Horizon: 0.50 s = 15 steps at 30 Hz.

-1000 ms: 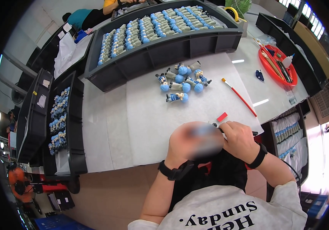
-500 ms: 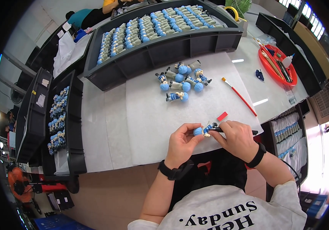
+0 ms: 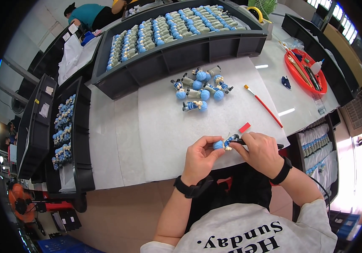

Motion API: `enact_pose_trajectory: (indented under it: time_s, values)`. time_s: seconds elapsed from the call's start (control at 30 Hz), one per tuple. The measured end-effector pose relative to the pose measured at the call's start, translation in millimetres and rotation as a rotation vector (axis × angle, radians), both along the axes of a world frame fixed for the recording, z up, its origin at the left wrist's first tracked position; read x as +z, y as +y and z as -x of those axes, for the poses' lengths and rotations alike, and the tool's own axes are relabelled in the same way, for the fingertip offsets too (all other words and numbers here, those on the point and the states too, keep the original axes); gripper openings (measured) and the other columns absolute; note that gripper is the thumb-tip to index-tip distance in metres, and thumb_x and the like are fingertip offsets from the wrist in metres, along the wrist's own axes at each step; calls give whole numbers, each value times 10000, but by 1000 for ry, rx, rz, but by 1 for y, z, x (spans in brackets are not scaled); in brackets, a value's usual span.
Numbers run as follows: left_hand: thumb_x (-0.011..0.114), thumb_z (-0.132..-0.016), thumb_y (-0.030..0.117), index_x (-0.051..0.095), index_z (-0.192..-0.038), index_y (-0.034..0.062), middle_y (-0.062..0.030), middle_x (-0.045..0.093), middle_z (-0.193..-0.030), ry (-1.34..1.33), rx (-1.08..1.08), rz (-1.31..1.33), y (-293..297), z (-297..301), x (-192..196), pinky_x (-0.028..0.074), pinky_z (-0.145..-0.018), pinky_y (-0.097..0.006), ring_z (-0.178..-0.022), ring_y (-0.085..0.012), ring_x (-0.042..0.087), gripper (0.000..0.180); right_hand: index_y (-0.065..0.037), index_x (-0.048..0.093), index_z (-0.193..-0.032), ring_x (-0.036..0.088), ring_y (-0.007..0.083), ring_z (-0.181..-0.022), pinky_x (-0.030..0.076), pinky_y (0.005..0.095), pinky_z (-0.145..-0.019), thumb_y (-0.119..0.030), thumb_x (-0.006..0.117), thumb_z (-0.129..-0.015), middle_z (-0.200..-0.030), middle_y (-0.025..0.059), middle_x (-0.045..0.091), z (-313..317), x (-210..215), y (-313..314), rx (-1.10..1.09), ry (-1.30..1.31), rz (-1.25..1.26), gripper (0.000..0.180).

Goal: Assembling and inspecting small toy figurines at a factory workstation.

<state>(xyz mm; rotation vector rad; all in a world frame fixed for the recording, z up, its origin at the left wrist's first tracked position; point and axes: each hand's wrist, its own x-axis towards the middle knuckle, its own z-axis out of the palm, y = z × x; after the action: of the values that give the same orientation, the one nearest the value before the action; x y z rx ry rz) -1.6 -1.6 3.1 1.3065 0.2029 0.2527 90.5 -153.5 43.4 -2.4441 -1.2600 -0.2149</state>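
Observation:
Near the front edge of the table, my left hand [image 3: 201, 157] pinches a small blue-haired figurine [image 3: 219, 145] by its head. My right hand [image 3: 260, 152] grips a black pen [image 3: 280, 146], whose tip meets the figurine's blue and white body. Part of the figurine is covered by my fingers. Just beyond my right hand lies a small red block [image 3: 244, 127]. A loose pile of several similar figurines [image 3: 197, 95] rests farther up the white paper sheet [image 3: 160, 130]. To the right of that pile is a red-handled paintbrush [image 3: 263, 106].
A big grey crate [image 3: 176, 56] filled with figurine rows stands at the back. At the left is a dark crate [image 3: 82, 139] of figurines. A red tray [image 3: 323, 87] of tools sits at the right, near a lower crate [image 3: 305, 162]. Another person [image 3: 89, 16] works at the far left.
My hands stay nearly in place, with only a slight shift of the pen and fingers at the figurine. The far person's head and upper body have come further into view.

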Motion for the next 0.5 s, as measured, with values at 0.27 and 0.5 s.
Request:
enact_pose_trajectory:
  time_s: [0.27, 0.5]
  values:
    - [607, -749, -81, 542, -1021, -48, -93, 590, -981, 35, -18, 26, 0, 0, 1, 467, -777, -225, -857, -114, 560, 282, -52, 482, -610, 515, 224, -437, 388, 317, -390, -325, 631, -772, -511, 76, 498, -3, -1, -1, 35, -22, 22, 350]
    - [608, -744, -88, 545, -1016, -49, -90, 590, -975, 24, -16, 9, 0, 0, 0, 468, -777, -226, -857, -115, 562, 282, -50, 483, -625, 521, 222, -447, 389, 315, -392, -327, 626, -777, -523, 71, 502, -3, -2, 0, 21, -19, 35, 347]
